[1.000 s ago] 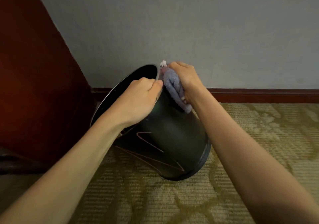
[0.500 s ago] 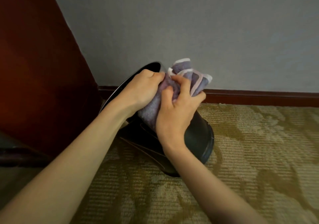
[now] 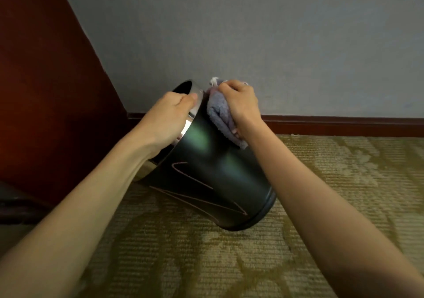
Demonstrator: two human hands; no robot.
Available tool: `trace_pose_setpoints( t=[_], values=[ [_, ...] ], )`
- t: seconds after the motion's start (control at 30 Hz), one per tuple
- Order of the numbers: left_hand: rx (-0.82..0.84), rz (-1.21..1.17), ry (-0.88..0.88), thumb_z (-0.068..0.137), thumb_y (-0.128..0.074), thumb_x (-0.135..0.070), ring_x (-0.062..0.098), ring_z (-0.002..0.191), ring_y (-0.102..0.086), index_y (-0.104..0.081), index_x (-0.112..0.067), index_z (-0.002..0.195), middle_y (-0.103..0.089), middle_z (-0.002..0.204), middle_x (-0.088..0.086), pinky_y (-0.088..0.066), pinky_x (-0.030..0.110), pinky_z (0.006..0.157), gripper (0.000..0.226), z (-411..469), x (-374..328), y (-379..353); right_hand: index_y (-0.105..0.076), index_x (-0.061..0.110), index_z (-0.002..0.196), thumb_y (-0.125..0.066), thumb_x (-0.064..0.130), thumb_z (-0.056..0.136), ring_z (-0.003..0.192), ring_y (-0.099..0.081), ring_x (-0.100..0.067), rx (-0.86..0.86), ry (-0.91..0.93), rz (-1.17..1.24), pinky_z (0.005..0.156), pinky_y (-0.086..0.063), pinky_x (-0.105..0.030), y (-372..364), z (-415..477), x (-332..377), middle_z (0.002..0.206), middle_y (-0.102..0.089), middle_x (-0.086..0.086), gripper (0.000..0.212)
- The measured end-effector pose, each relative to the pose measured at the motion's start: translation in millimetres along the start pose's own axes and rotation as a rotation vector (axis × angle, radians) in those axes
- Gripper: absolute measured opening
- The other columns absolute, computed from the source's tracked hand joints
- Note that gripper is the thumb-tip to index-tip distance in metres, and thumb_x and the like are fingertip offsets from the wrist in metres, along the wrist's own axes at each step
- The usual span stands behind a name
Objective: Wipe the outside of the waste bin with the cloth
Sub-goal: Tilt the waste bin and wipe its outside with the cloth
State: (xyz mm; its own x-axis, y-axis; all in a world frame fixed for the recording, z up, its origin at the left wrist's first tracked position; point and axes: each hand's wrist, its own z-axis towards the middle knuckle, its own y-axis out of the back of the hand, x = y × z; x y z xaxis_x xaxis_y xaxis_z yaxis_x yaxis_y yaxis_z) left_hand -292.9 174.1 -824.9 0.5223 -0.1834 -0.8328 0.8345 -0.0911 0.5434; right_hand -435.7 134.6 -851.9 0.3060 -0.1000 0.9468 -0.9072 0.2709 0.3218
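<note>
Presently the round black glossy waste bin with a silver metal rim [image 3: 206, 174] is tipped, its open mouth toward the upper left and its base toward the lower right, over the olive patterned carpet [image 3: 321, 206]. Whether the base edge touches the carpet or hangs just above it cannot be told from this angle.

The left hand [image 3: 169, 116] is clenched over the silver rim, thumb on the outside of the band. The right hand [image 3: 241, 102] grasps the bunched grey-lilac terry cloth [image 3: 220, 116] and presses it against the bin's upper outer wall, just below the rim.

Clearances: the grey wall [image 3: 252, 34] and dark red-brown skirting board [image 3: 344, 123] lie close behind the bin's mouth and the right hand. A dark reddish wooden panel [image 3: 46, 91] stands near the rim on the left. Carpet to the right of the bin and in front of it is open.
</note>
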Motion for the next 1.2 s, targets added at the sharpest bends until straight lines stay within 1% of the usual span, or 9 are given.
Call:
trace_pose_setpoints(
  t=[0.1,0.33,0.43,0.53,0.7,0.77,0.9,1.03,1.2],
  values=[
    [-0.038,0.055,0.002,0.096,-0.040,-0.031,0.005,0.049,-0.032,-0.032,-0.019,0.058,-0.032,0.056,-0.001,-0.024,0.027,0.054,0.041,5,0,-1,-0.068,0.026,0.089,-0.052,0.035,0.089,0.107,-0.056,-0.030,-0.051,0.019,-0.017,0.091,-0.045,-0.039,-2,-3,-5,0.110,-0.060,-0.014,0.018],
    [-0.077,0.150,0.046,0.098,-0.038,-0.030,0.017,0.049,-0.028,-0.027,-0.019,0.056,-0.027,0.053,-0.001,-0.023,0.033,0.053,0.045,19,-4,3,-0.063,0.029,0.110,-0.053,0.030,0.083,0.093,-0.046,-0.018,-0.372,0.181,-0.017,0.079,-0.040,-0.028,-13,-98,-35,0.110,-0.036,-0.002,0.029],
    [-0.067,0.196,0.021,0.099,-0.037,-0.028,0.016,0.048,-0.026,-0.026,-0.019,0.055,-0.026,0.053,-0.001,-0.021,0.034,0.050,0.046,19,-7,3,-0.063,0.033,0.109,-0.053,0.030,0.081,0.095,-0.040,-0.010,-0.373,0.246,0.024,0.085,-0.039,-0.024,-16,-115,-45,0.109,-0.033,0.002,0.031],
    [-0.055,0.213,0.019,0.099,-0.038,-0.027,0.014,0.049,-0.029,-0.029,-0.017,0.054,-0.029,0.053,-0.002,-0.024,0.032,0.049,0.046,20,-10,4,-0.064,0.030,0.108,-0.054,0.031,0.080,0.091,-0.048,-0.021,-0.384,0.191,-0.021,0.079,-0.047,-0.034,-11,-100,-42,0.107,-0.034,0.001,0.029],
    [-0.009,0.190,0.010,0.099,-0.036,-0.030,0.016,0.054,-0.036,-0.036,-0.011,0.059,-0.036,0.059,0.001,-0.028,0.032,0.057,0.044,14,-5,5,-0.067,0.025,0.106,-0.056,0.031,0.088,0.087,-0.051,-0.024,-0.312,0.006,-0.029,0.076,-0.039,-0.029,8,-57,-42,0.114,-0.047,-0.010,0.022],
    [0.019,0.173,0.006,0.098,-0.035,-0.034,0.017,0.064,-0.042,-0.045,0.000,0.068,-0.040,0.068,0.007,-0.031,0.033,0.065,0.046,12,-3,5,-0.069,0.024,0.104,-0.055,0.034,0.089,0.096,-0.056,-0.028,-0.236,-0.074,-0.009,0.081,-0.042,-0.031,20,-33,-48,0.116,-0.055,-0.016,0.022],
    [0.048,0.155,-0.011,0.098,-0.035,-0.037,0.017,0.061,-0.041,-0.043,-0.004,0.070,-0.039,0.066,0.008,-0.034,0.034,0.061,0.044,8,-5,-3,-0.071,0.021,0.102,-0.054,0.041,0.090,0.107,-0.059,-0.029,-0.122,-0.207,0.011,0.086,-0.044,-0.030,35,-13,-63,0.116,-0.064,-0.014,0.029],
    [0.058,0.145,-0.017,0.096,-0.035,-0.041,0.015,0.060,-0.037,-0.037,-0.010,0.065,-0.035,0.064,0.004,-0.030,0.032,0.061,0.044,12,-6,-2,-0.070,0.022,0.096,-0.051,0.038,0.086,0.106,-0.055,-0.033,-0.234,-0.160,0.030,0.090,-0.045,-0.040,32,-27,-71,0.112,-0.058,-0.018,0.028],
    [0.052,0.191,-0.001,0.098,-0.036,-0.036,0.016,0.057,-0.030,-0.028,-0.020,0.061,-0.027,0.060,0.001,-0.025,0.033,0.062,0.041,23,-14,-5,-0.064,0.020,0.112,-0.051,0.021,0.092,0.090,-0.043,-0.017,-0.373,-0.061,0.039,0.081,-0.032,-0.020,31,-78,-81,0.116,-0.039,-0.010,0.024]
  ],
)
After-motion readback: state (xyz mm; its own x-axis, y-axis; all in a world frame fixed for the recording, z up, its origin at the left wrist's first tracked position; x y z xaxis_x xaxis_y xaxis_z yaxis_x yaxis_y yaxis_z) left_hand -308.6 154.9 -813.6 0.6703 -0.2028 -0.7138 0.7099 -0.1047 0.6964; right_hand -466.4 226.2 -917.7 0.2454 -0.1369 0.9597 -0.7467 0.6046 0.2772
